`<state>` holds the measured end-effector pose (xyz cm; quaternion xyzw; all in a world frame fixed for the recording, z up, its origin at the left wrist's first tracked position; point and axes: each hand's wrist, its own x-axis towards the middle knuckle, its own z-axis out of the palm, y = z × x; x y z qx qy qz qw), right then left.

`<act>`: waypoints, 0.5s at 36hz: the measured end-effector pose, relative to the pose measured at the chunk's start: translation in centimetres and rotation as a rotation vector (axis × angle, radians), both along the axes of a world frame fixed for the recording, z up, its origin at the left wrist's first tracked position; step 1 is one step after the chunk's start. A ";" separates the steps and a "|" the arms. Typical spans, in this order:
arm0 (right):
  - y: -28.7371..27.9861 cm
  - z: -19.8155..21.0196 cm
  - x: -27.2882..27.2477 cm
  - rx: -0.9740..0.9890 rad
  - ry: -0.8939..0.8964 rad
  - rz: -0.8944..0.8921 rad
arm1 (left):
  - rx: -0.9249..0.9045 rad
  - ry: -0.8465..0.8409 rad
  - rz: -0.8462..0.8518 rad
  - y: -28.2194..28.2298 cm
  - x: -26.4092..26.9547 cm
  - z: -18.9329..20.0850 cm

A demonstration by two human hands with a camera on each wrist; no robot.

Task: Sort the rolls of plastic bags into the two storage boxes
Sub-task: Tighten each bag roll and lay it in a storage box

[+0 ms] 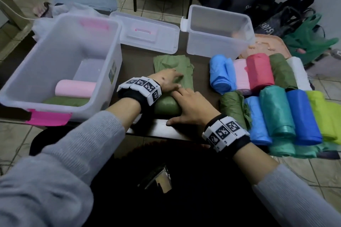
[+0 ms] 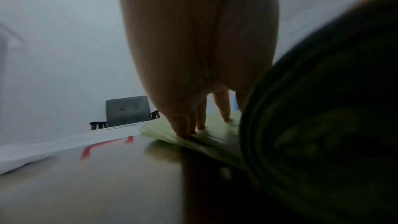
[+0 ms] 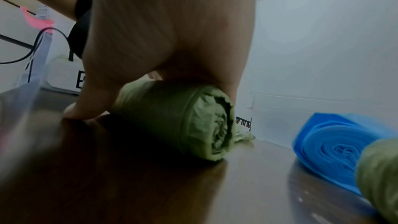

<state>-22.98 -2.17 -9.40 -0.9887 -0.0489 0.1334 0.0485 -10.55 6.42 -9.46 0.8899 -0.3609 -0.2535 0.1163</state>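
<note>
An olive green roll of bags (image 1: 167,107) (image 3: 183,117) lies on the dark table (image 1: 160,131) near its front edge, partly unrolled, with its flat tail (image 1: 171,64) (image 2: 163,134) stretched away from me. My left hand (image 1: 171,79) (image 2: 200,57) presses straight fingers (image 2: 183,125) onto that tail. My right hand (image 1: 188,107) (image 3: 161,31) lies palm down over the roll, its thumb (image 3: 86,105) touching the table beside it. The large clear box (image 1: 114,57) on the left holds a pink roll (image 1: 75,88) and a green roll (image 1: 64,101). The smaller clear box (image 1: 217,46) stands at the back right.
A clear lid (image 1: 147,33) lies between the boxes. Several rolls crowd the table's right side: light blue (image 1: 220,75) (image 3: 331,151), pink (image 1: 240,75), red (image 1: 260,72), green (image 1: 232,108) (image 3: 379,176), teal (image 1: 276,112), blue (image 1: 302,118) and yellow-green (image 1: 321,112). Bags and a chair stand beyond.
</note>
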 end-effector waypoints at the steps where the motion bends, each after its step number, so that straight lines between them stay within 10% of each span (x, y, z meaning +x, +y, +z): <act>1: 0.0 0.1 0.1 0.009 0.012 -0.007 | 0.022 -0.004 -0.024 0.1 0.0 -0.4; 18: 0.5 0.5 0.0 0.239 0.008 -0.047 | -0.026 -0.002 -0.125 1.7 1.1 -1.0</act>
